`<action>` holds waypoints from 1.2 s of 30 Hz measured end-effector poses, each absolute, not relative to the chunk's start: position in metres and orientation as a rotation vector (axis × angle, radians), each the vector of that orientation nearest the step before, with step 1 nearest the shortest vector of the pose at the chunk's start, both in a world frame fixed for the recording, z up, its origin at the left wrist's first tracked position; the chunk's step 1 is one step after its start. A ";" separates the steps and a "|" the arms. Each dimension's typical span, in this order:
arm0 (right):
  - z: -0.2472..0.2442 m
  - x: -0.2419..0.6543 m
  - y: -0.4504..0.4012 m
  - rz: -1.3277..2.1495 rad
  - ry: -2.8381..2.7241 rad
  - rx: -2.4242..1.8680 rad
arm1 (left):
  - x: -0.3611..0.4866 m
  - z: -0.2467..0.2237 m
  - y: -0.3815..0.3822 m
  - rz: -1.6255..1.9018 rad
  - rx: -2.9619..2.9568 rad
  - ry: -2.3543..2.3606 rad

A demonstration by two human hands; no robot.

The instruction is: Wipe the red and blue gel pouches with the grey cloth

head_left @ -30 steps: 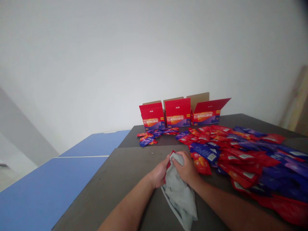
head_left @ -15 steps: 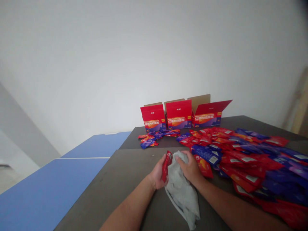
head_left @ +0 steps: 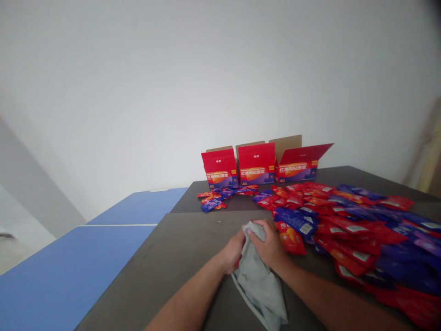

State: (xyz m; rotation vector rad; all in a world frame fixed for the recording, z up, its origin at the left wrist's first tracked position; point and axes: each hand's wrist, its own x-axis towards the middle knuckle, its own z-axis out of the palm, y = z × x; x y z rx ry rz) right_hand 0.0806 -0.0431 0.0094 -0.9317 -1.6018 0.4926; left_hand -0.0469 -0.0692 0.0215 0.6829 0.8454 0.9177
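A grey cloth (head_left: 257, 276) hangs from my right hand (head_left: 270, 243), whose fingers are wrapped round its upper part. My left hand (head_left: 233, 252) is closed around a red sachet (head_left: 237, 263), mostly hidden by the hand and the cloth; only small red bits show. Both hands are together above the dark table (head_left: 165, 257), with the cloth between them. Just right of my right hand lies a large pile of red and blue sachets (head_left: 354, 230).
Three open red boxes, the left (head_left: 221, 172), middle (head_left: 257, 165) and right (head_left: 298, 168), stand at the table's back. A smaller group of sachets (head_left: 215, 200) lies before them. A blue table (head_left: 113, 248) adjoins on the left, with a pale wall behind.
My left hand has turned and closed in against the cloth, and the cloth now covers most of the red sachet. The cloth's upper end is bunched more tightly between both hands.
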 end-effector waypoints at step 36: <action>0.002 0.087 -0.048 0.340 -2.108 -0.824 | -0.064 0.048 -0.064 1.387 0.844 0.834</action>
